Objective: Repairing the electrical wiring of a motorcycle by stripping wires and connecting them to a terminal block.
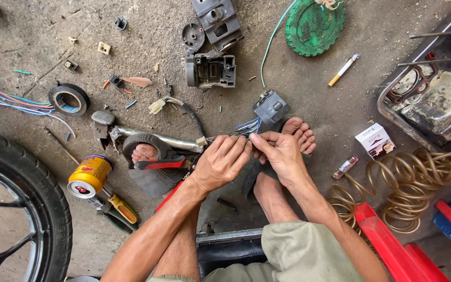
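1. Bundle of thin blue, white and dark wires (247, 127) near the middle of the bare concrete floor (147, 31), running from a small grey plastic switch housing (271, 108) back toward the hands, held just above the toes.
2. Left hand (221, 162) curled closed, fingertips pinching the wire ends from the left.
3. Right hand (280, 154) also closed, thumb and forefinger clamped on the same wires, touching the left fingertips.
4. Step in hand, by the look of it: sorting or joining single wires at the switch's tail; exact strand hidden by the fingers.
5. Next move likely calls for a steady two-handed pinch, one strand kept apart from the rest, the housing kept from dragging.
6. Red-handled pliers (157, 163) just left of the hands, lying on a black sandal.
7. Black roll of insulating tape (69, 99) toward the floor's left edge; yellow drink can (90, 175) below it, beside a yellow-handled screwdriver (121, 207).
8. Opened dark grey plastic casing (211, 70) toward the top edge, well apart from the hands.
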